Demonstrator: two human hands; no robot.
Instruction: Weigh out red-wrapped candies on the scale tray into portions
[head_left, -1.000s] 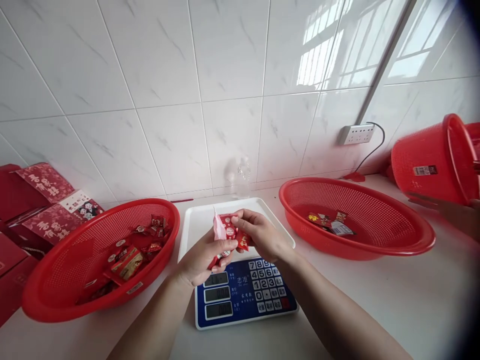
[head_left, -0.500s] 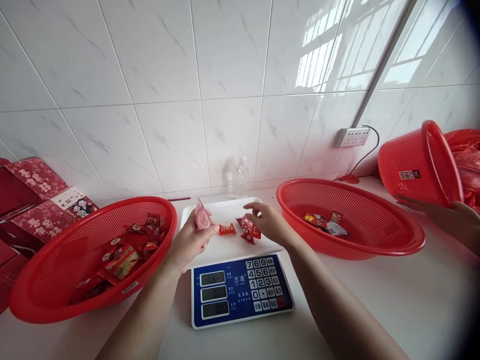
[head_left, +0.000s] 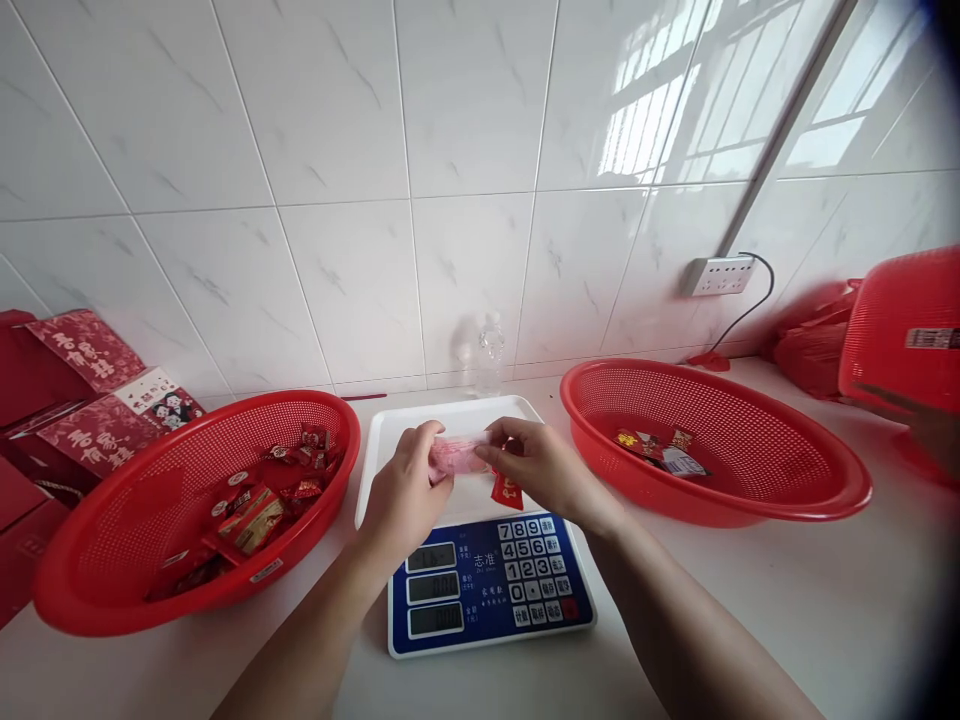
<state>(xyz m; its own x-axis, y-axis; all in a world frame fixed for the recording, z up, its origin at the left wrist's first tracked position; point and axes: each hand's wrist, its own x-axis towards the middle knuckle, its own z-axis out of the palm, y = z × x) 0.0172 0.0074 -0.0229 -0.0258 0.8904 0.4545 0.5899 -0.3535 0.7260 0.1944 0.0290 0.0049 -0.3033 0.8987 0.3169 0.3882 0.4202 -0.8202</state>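
Pinching pink pouch [head_left: 457,457] over tray [head_left: 465,413]: left fingers [head_left: 422,441], right fingers [head_left: 501,447]; candies [head_left: 259,508] in both baskets [head_left: 127,545].

shallow baskets [head_left: 127,535] [head_left: 765,440] 2 | deep basket [head_left: 892,330] 1 | scale [head_left: 487,590] 1 | bottle [head_left: 490,355] 1 | pink bag [head_left: 457,457] 1

Two bare forearms enter from 6 o'clock, uncovered to the frame's edge; the left hand [head_left: 405,490] shows at 7 o'clock, the right hand [head_left: 544,470] at 5 o'clock.
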